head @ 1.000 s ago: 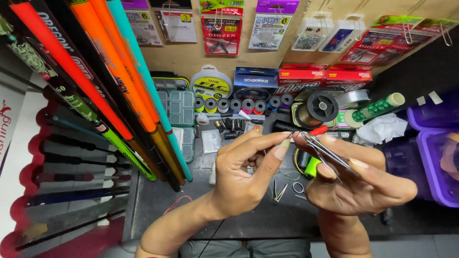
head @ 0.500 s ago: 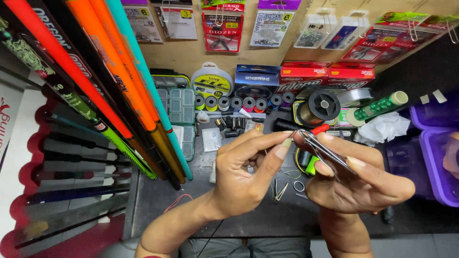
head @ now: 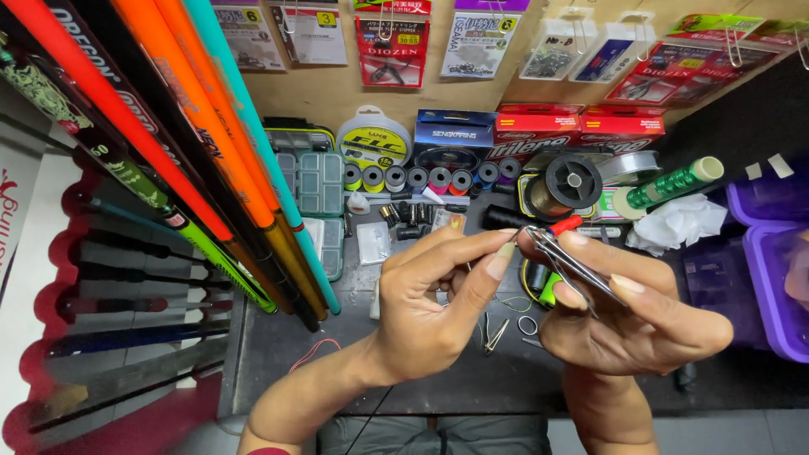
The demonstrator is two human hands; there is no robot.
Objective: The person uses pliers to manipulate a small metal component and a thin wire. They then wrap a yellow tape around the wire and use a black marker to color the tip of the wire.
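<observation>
Metal pliers (head: 566, 259) gripped in right hand (head: 628, 316), left hand (head: 430, 295) pinching at tip

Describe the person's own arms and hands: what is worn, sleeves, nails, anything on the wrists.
Both forearms are bare, with no sleeves in view. The left hand and right hand wear no gloves, rings, watch or wristband that I can see. The fingernails are fairly long, rounded and unpainted. A thin red edge shows at the left arm by the bottom edge of the frame.

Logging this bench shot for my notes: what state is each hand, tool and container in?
left hand: raised, fingertips pinched together at the tool's tip
right hand: gripping the metal tool
metal tool: held, tip toward the left fingers
clear compartment box: closed
purple bin: open
black spool: lying flat
</observation>
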